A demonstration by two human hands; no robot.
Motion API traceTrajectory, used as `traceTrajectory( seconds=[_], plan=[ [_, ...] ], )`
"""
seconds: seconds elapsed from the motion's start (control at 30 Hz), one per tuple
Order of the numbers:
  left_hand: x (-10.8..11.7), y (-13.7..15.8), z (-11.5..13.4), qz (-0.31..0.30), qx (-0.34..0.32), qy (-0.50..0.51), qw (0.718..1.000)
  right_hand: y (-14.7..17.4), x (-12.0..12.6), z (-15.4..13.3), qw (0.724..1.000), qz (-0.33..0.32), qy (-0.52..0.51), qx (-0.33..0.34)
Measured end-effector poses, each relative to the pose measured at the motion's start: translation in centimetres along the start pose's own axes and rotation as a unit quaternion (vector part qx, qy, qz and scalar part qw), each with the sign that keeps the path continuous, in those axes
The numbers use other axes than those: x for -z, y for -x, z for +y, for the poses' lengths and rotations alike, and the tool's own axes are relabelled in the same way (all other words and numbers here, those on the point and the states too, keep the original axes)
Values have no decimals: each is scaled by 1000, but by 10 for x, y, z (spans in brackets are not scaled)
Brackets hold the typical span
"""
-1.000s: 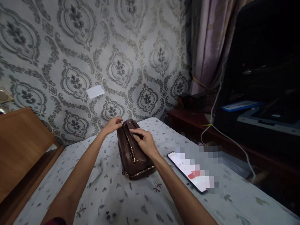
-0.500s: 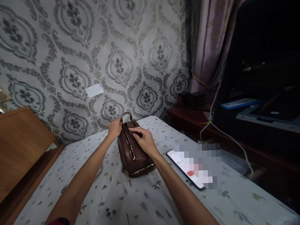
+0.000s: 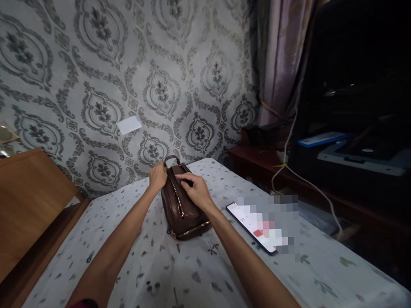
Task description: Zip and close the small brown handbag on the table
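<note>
Brown bag (image 3: 172,214), left hand (image 3: 158,176) curled alongside, fingertips hidden, right hand (image 3: 197,190) half-curled over it, both grips unclear

My single head-worn view looks forward and down. I see the brown bag (image 3: 186,208) just below mid-frame, fairly near, with the patterned wall (image 3: 126,62) behind, filling the upper left.

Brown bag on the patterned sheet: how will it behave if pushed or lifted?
The brown bag will probably flex a little, as it looks leather-like and softly rounded. It seems unlikely to roll, lying broad on the patterned sheet. How heavy, I can't tell.
</note>
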State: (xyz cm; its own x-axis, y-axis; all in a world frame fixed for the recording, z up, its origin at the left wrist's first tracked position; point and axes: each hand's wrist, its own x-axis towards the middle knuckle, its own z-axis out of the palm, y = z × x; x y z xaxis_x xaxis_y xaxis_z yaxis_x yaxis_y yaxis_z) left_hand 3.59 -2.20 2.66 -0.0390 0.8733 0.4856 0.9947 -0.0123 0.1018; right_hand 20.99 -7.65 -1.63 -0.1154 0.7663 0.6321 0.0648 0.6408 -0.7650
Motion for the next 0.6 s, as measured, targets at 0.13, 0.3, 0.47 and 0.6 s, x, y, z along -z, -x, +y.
traceTrajectory(
  seconds=[0.13, 0.3, 0.47, 0.6],
  plan=[
    [0, -3, -1, -23, 17, 8, 1000, -2, -1, 6, 1000, 6, -10, 10],
    [1, -10, -5, -52, 28, 92, 994, -2, -2, 9, 1000, 11, -19, 20],
    [1, -28, -13, -79, 15, 157, 984, -1, 0, 5, 1000, 2, -5, 18],
    [-6, -51, -11, -119, 0, 234, 965, 0, 0, 3, 1000, 0, 6, 22]
  ],
)
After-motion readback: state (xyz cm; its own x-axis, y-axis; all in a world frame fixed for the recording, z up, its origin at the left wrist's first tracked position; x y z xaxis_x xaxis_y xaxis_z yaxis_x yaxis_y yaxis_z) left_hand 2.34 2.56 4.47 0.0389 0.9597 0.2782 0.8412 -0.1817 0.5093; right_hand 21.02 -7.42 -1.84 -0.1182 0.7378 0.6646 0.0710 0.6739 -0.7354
